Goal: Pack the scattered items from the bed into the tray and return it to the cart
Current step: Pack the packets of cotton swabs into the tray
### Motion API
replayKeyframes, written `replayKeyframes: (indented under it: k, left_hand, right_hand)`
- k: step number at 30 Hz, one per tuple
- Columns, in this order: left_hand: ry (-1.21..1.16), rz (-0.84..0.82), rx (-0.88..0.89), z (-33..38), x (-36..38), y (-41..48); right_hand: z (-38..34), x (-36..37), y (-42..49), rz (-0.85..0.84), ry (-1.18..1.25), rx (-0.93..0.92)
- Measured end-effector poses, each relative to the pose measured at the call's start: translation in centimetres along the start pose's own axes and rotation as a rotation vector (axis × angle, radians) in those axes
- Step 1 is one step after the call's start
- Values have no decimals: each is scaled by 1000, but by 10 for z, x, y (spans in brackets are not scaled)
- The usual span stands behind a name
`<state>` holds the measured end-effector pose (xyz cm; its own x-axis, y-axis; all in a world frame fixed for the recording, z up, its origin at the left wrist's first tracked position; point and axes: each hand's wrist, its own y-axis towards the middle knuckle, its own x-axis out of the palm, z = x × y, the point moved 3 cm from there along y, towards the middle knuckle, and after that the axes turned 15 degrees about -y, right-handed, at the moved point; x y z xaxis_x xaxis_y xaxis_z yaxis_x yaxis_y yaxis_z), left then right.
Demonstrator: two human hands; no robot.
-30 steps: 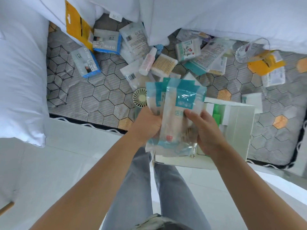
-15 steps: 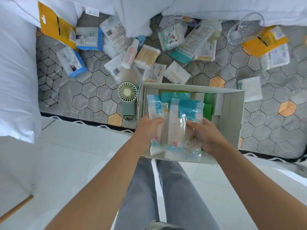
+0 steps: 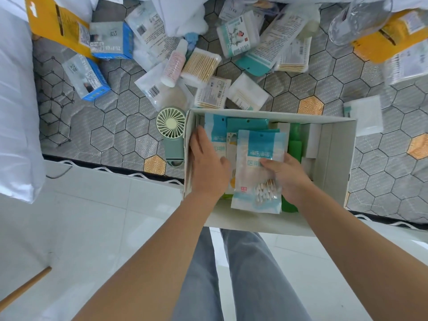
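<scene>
Bare forearms (image 3: 148,262), grey-blue jeans (image 3: 231,274).

A bedroom: a quilted hexagon-patterned mattress (image 3: 111,126), white pillows (image 3: 16,112), and a tiled floor (image 3: 92,228).

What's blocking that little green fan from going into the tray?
Nothing lies between them: the fan sits beside the tray, at its left wall. Inside that wall, the left hand rests on stacked pouches, and the right hand holds the swab pouch on top; the tray's right side looks freer.

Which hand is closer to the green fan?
Left. The left hand sits inside the tray, right beside the fan; the right hand holds a pouch farther right.
</scene>
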<state>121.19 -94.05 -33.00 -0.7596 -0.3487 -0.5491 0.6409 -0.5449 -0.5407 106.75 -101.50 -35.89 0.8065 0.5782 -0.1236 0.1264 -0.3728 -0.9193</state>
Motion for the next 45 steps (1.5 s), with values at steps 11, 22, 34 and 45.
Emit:
replayKeyframes:
  k: [11,22,34,45]
  left_hand:
    - [258,-356,-47,-36,32,-11]
    - [585,-373,163,-37,31,-11]
    - [674,-407,202,-15,41,-13]
    - [676,-568,214,-5,65,-12]
  right_hand:
    - [1,1,6,-18,44,-21]
    - [0,8,9,63,-54,-79]
    - [-5,-36,9,259,-32,-128]
    - [-12,-33,12,362,-284,-264]
